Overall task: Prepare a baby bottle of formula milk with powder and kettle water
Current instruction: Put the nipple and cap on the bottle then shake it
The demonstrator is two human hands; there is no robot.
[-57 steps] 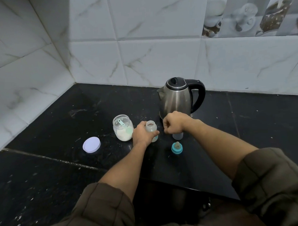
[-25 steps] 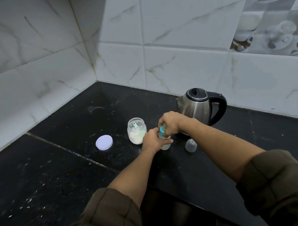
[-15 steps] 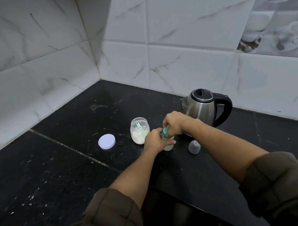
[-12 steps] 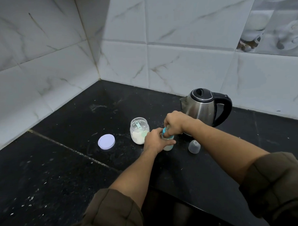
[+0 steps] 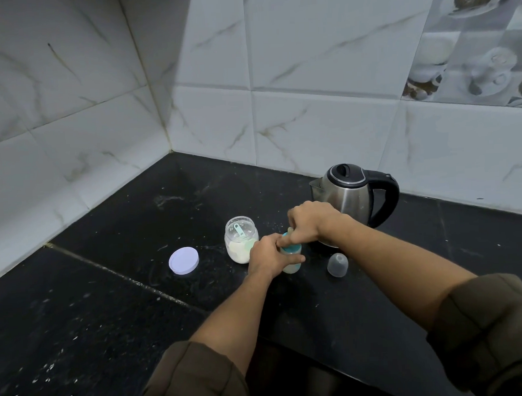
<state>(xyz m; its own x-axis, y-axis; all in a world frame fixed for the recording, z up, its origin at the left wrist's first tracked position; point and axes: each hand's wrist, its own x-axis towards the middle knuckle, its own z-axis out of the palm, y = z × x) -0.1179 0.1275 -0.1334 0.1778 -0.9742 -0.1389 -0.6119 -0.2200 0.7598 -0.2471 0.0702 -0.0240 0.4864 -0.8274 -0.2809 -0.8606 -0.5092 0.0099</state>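
Along the bottom of the frame two dark sleeves (image 5: 196, 377) reach forward over the black tabletop (image 5: 109, 309), forearms bare. At mid-frame both hands meet on the bottle (image 5: 292, 266), which stands upright on the tabletop. The left hand (image 5: 268, 257) has its grip wrapped around the bottle's body, holding it steady. The right hand (image 5: 310, 222) comes from above, its grip pinched on the teal collar (image 5: 292, 248) at the bottle's neck; the teat itself is mostly hidden under the fingers. The lower part of the bottle looks pale and cloudy, which suggests powder and water are already in.

Just right of the bottle, apart from it, the clear cap (image 5: 337, 264) sits dome-up on the tabletop. Just left of the bottle, behind the left hand, the open jar (image 5: 241, 239) holds white powder with a green scoop (image 5: 239, 229) resting inside. Its white lid (image 5: 184, 260) lies flat further left, well apart. Behind the right hand, toward the tiled wall, the steel kettle (image 5: 349, 197) stands with its lid down and its black handle to the right.

My reading: filling appears done, and the step in hand is screwing the collar on. Whether it is tight cannot be told. Left to do, most likely: mixing, fitting the cap, and closing the jar.
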